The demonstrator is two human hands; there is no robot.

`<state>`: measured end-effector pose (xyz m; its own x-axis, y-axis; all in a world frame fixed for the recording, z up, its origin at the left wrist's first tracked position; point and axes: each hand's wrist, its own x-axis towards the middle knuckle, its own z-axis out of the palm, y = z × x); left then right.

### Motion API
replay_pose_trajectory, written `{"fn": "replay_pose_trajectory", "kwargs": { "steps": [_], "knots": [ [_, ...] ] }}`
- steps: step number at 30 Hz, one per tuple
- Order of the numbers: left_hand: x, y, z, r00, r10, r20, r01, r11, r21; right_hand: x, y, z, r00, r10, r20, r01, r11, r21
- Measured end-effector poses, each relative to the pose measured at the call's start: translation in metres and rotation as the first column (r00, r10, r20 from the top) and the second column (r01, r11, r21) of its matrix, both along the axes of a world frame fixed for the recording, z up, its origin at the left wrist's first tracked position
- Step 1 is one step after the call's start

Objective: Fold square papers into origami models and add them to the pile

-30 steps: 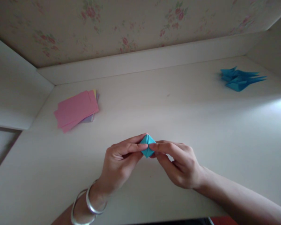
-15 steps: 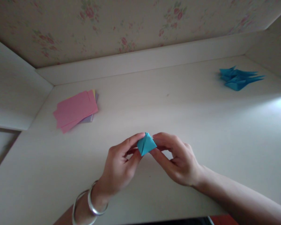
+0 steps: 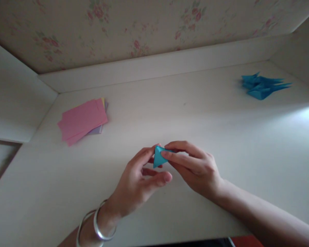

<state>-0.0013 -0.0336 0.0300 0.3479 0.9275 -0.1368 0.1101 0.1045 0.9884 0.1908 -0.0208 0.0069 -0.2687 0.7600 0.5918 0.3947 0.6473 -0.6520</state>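
Note:
A small piece of folded blue paper (image 3: 158, 157) is up in front of me, over the near middle of the white table. My right hand (image 3: 202, 169) pinches it from the right, with a finger lying across its face. On the other side, the fingertips of my left hand (image 3: 135, 183) touch the paper's upper left edge and reach behind it. The left thumb stands away from the paper, pointing right, so that hand is open. Part of the paper is hidden under the right fingers.
Pink paper sheets (image 3: 83, 120) lie stacked at the left, with yellow and purple sheets beneath. Several folded blue paper shapes (image 3: 262, 85) rest at the far right. A flowered wall (image 3: 154, 27) and a white ledge (image 3: 154, 65) bound the table (image 3: 182, 120) behind.
My left thumb has come off the paper and moved right. The right fingers have closed over the paper's face, and the paper has turned.

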Motion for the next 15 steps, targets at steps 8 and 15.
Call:
{"fn": "replay_pose_trajectory", "kwargs": {
  "steps": [8, 15],
  "knots": [
    [-0.0012, 0.0078, -0.0015, 0.985, 0.141, -0.095, -0.136, 0.989, 0.053, -0.0021, 0.0011, 0.0024, 0.988, 0.109, -0.110, -0.121, 0.987, -0.110],
    [-0.0064, 0.0093, 0.0055, 0.962, 0.134, -0.239, -0.095, 0.981, 0.167, -0.0022, -0.0004, 0.0096, 0.983, 0.056, -0.177, -0.127, 0.899, -0.420]
  ]
}}
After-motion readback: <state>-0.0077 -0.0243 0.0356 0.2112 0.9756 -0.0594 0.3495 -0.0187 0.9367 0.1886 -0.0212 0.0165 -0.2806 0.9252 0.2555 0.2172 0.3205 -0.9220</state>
